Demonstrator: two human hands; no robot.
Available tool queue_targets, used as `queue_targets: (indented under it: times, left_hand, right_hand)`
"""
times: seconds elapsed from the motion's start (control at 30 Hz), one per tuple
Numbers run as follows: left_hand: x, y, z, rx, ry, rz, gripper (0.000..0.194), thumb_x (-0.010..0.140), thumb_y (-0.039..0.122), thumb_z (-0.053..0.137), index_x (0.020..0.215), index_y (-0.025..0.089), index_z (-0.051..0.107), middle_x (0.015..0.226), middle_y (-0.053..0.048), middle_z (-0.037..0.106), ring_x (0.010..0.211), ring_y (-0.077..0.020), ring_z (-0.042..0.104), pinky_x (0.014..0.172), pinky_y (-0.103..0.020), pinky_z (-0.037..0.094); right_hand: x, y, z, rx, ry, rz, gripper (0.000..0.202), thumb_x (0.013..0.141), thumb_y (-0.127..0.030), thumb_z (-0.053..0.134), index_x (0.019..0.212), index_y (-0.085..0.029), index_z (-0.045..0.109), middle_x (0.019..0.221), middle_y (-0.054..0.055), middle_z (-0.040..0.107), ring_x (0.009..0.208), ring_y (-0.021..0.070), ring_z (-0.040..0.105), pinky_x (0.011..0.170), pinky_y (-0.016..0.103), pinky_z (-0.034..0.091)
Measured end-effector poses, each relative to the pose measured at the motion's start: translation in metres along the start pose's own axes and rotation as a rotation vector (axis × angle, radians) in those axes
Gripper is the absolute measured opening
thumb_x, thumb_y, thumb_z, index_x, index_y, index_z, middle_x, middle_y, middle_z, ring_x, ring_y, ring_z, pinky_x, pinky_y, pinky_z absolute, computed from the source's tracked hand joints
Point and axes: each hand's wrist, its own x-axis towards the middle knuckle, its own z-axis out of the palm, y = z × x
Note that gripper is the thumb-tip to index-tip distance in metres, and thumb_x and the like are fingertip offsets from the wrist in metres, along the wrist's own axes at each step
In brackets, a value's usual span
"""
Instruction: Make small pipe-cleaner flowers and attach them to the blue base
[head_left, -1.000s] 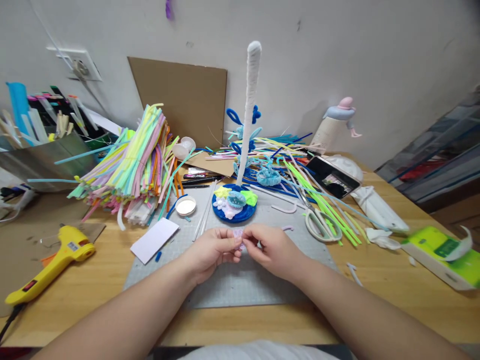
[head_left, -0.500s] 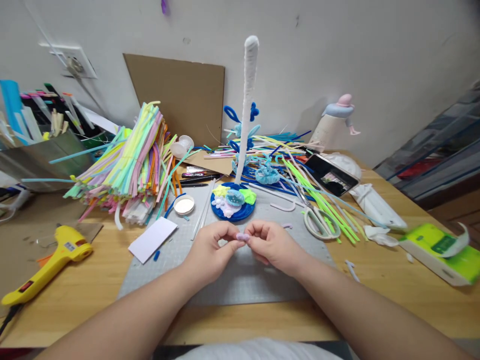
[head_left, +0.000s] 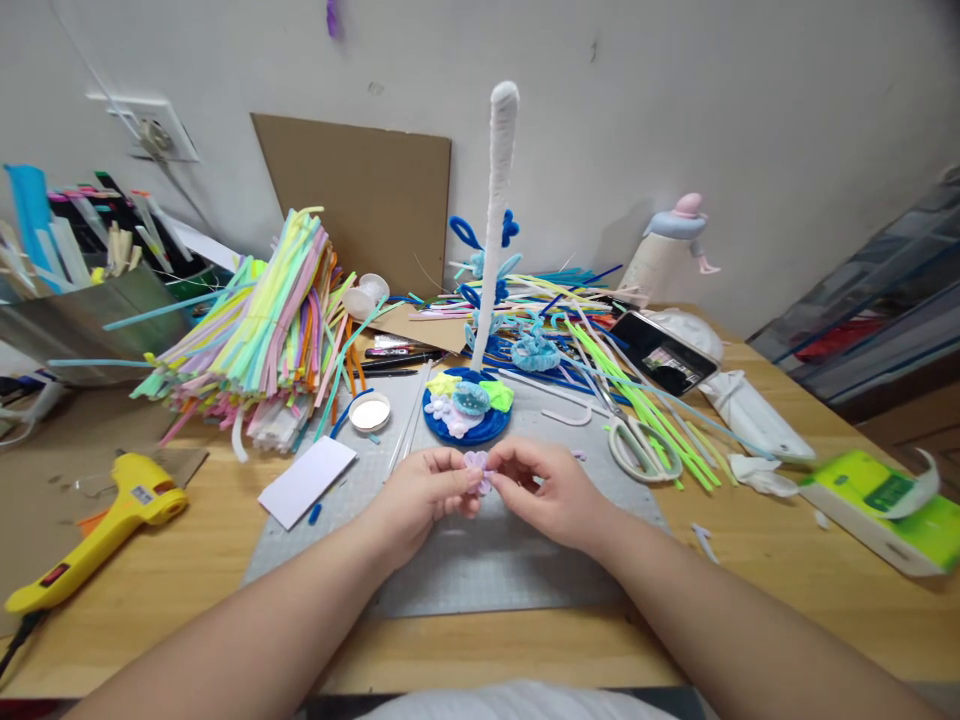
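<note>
A small lilac pipe-cleaner flower (head_left: 477, 462) is pinched between my two hands above the grey cutting mat (head_left: 517, 560). My left hand (head_left: 429, 492) grips its left side with thumb and forefinger. On the other side, my right hand (head_left: 546, 492) pinches it the same way; fingertips cover part of the petals. Just beyond stands a round dark blue base (head_left: 480, 432) bearing yellow, green, light blue and pale lilac fuzzy pieces. A tall white wrapped post (head_left: 501, 170) rises behind that base, with blue looped pieces (head_left: 466, 232) near it.
On the left lie a yellow glue gun (head_left: 97, 530), a white card (head_left: 307, 482) and a big bundle of pipe cleaners (head_left: 262, 310). Scissors (head_left: 643, 446), loose green pipe cleaners (head_left: 637, 390), a phone (head_left: 664, 350) and a green tissue pack (head_left: 889, 510) lie right.
The lilac piece has been turned in my fingers, so its petals now face upward and show more. Both hands stay in nearly the same place; the view has shifted slightly.
</note>
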Motion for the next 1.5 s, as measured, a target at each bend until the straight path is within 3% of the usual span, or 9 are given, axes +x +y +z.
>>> queue_targets:
  times: [0.17, 0.27, 0.5, 0.63, 0.7, 0.87, 1.03, 1.17, 1.5]
  left_hand:
    - [-0.002, 0.004, -0.001, -0.004, -0.066, -0.13, 0.022, 0.06, 0.024, 0.075, 0.063, 0.009, 0.06, 0.057, -0.001, 0.059, 0.048, -0.0067, 0.052, 0.05, -0.02, 0.041]
    - [0.001, 0.001, -0.003, 0.051, -0.08, -0.102, 0.023, 0.06, 0.026, 0.075, 0.065, 0.01, 0.059, 0.058, 0.0, 0.058, 0.048, -0.0064, 0.051, 0.05, -0.019, 0.041]
    - [0.005, -0.008, -0.007, 0.405, -0.012, 0.224, 0.024, 0.063, 0.029, 0.072, 0.063, 0.013, 0.054, 0.058, 0.002, 0.059, 0.055, -0.0094, 0.052, 0.056, -0.022, 0.04]
    - [0.001, -0.006, -0.004, 0.673, 0.055, 0.449, 0.014, 0.068, 0.024, 0.067, 0.064, 0.014, 0.058, 0.066, -0.001, 0.061, 0.066, -0.0128, 0.055, 0.064, -0.024, 0.041]
    - [0.0, -0.006, -0.003, 0.663, 0.053, 0.494, 0.012, 0.068, 0.022, 0.067, 0.065, 0.014, 0.059, 0.069, -0.002, 0.062, 0.07, -0.0139, 0.056, 0.068, -0.026, 0.042]
    - [0.003, -0.005, 0.0, 0.362, 0.003, 0.375, 0.019, 0.064, 0.026, 0.07, 0.065, 0.014, 0.055, 0.069, -0.001, 0.06, 0.068, -0.0123, 0.055, 0.068, -0.025, 0.042]
    - [0.005, -0.004, -0.002, 0.379, -0.032, 0.215, 0.025, 0.068, 0.035, 0.067, 0.073, 0.014, 0.056, 0.067, 0.001, 0.055, 0.057, -0.0079, 0.048, 0.053, -0.019, 0.036]
    - [0.007, -0.007, -0.006, 0.383, -0.033, 0.151, 0.027, 0.067, 0.037, 0.067, 0.072, 0.013, 0.054, 0.063, 0.001, 0.055, 0.054, -0.0075, 0.046, 0.051, -0.02, 0.035]
    - [0.003, -0.002, -0.005, -0.018, -0.154, -0.071, 0.019, 0.071, 0.025, 0.067, 0.077, 0.012, 0.055, 0.066, 0.0, 0.056, 0.054, -0.0046, 0.048, 0.054, -0.017, 0.038]
  right_hand:
    - [-0.002, 0.002, -0.005, -0.236, -0.08, -0.173, 0.014, 0.084, -0.021, 0.048, 0.089, -0.018, 0.06, 0.074, 0.002, 0.061, 0.063, 0.0112, 0.051, 0.059, 0.023, 0.039]
    - [-0.002, 0.003, -0.003, -0.253, -0.088, -0.195, 0.013, 0.082, -0.018, 0.048, 0.085, -0.018, 0.061, 0.072, 0.002, 0.06, 0.064, 0.0114, 0.051, 0.06, 0.023, 0.038]
    - [-0.002, 0.006, 0.011, 0.136, 0.016, 0.165, 0.006, 0.075, -0.019, 0.055, 0.07, -0.016, 0.054, 0.061, -0.003, 0.053, 0.05, 0.0065, 0.042, 0.046, 0.018, 0.033]
    - [0.002, 0.002, 0.014, 0.444, -0.026, 0.383, 0.014, 0.074, -0.025, 0.058, 0.068, -0.016, 0.05, 0.047, -0.008, 0.042, 0.038, 0.0041, 0.033, 0.037, 0.017, 0.025]
    - [0.003, 0.0, 0.014, 0.591, -0.054, 0.449, 0.017, 0.073, -0.029, 0.059, 0.069, -0.016, 0.049, 0.043, -0.01, 0.037, 0.034, 0.0028, 0.027, 0.034, 0.016, 0.019]
    - [0.005, 0.001, 0.012, 0.742, -0.063, 0.481, 0.017, 0.072, -0.028, 0.061, 0.069, -0.015, 0.049, 0.046, -0.01, 0.039, 0.034, 0.0017, 0.027, 0.034, 0.016, 0.019]
    - [0.003, 0.005, 0.011, 0.349, -0.053, 0.415, 0.009, 0.07, -0.021, 0.059, 0.068, -0.015, 0.052, 0.049, -0.007, 0.044, 0.037, 0.0031, 0.035, 0.034, 0.015, 0.025]
    - [0.002, 0.005, 0.013, 0.254, -0.051, 0.395, 0.006, 0.07, -0.019, 0.057, 0.068, -0.016, 0.052, 0.051, -0.007, 0.046, 0.038, 0.0035, 0.037, 0.035, 0.015, 0.028]
    - [0.004, 0.006, 0.009, 0.614, -0.095, 0.49, 0.014, 0.073, -0.028, 0.059, 0.07, -0.015, 0.053, 0.044, -0.007, 0.048, 0.032, 0.0036, 0.037, 0.032, 0.015, 0.026]
